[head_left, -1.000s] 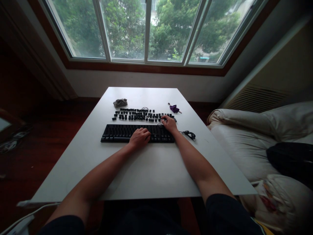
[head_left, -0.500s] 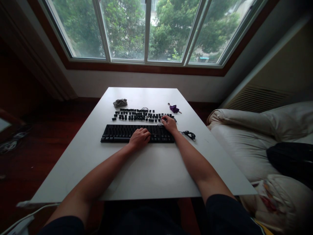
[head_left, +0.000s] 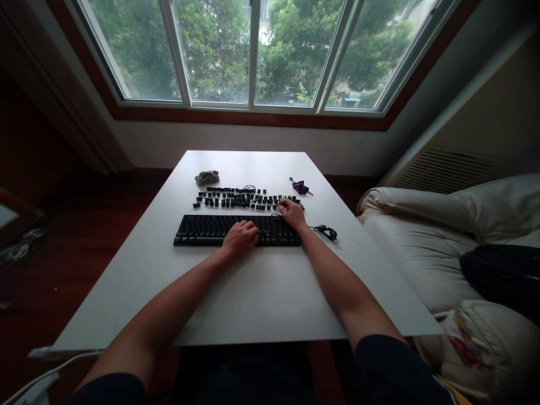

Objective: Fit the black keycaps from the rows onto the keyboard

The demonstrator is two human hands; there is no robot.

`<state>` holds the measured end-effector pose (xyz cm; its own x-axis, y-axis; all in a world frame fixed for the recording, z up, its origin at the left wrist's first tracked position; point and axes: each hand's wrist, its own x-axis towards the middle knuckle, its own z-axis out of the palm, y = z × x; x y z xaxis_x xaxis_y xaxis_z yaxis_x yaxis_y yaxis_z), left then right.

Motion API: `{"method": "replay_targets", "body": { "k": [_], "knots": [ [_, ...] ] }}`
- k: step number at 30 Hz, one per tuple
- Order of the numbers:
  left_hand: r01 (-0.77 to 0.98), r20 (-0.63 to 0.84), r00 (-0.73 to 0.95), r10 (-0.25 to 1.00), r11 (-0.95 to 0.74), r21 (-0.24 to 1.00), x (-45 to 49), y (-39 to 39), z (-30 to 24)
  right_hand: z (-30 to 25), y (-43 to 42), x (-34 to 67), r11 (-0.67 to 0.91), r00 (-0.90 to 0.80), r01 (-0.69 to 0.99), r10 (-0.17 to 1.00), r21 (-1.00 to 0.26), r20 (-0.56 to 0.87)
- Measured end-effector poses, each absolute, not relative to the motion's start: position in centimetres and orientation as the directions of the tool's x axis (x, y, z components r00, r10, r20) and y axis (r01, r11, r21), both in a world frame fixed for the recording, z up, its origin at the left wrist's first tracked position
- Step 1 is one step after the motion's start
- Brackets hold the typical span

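A black keyboard (head_left: 202, 230) lies across the white table. My left hand (head_left: 241, 237) rests palm down over its front middle, fingers bent and slightly apart on the keys; anything beneath them is hidden. Beyond the keyboard, several loose black keycaps (head_left: 236, 201) are spread in uneven rows. Reaching over the keyboard's right end, my right hand (head_left: 292, 214) has its thumb and fingers pinched at the right part of those rows, apparently on a small dark keycap, mostly covered by the fingertips.
A grey crumpled cloth (head_left: 207, 178) lies at the back left of the white table (head_left: 261, 292). Farther right are a purple cloth (head_left: 300, 187) and a thin brush-like stick (head_left: 292, 180). A coiled black cable (head_left: 327, 232) sits beside the keyboard. A beige sofa (head_left: 413, 242) stands on the right.
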<state>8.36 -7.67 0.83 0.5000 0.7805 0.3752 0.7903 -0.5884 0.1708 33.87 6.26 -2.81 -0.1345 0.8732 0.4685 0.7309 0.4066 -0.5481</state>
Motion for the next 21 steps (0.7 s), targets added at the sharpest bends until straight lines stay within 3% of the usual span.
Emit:
{"method": "replay_targets", "body": {
  "k": [21],
  "knots": [
    [0.797,0.367,0.486,0.793,-0.575,0.184,8.49,-7.86,1.12,-2.18,5.80,33.62,0.376,-0.108,0.750,0.881,-0.544,0.460]
  ]
}}
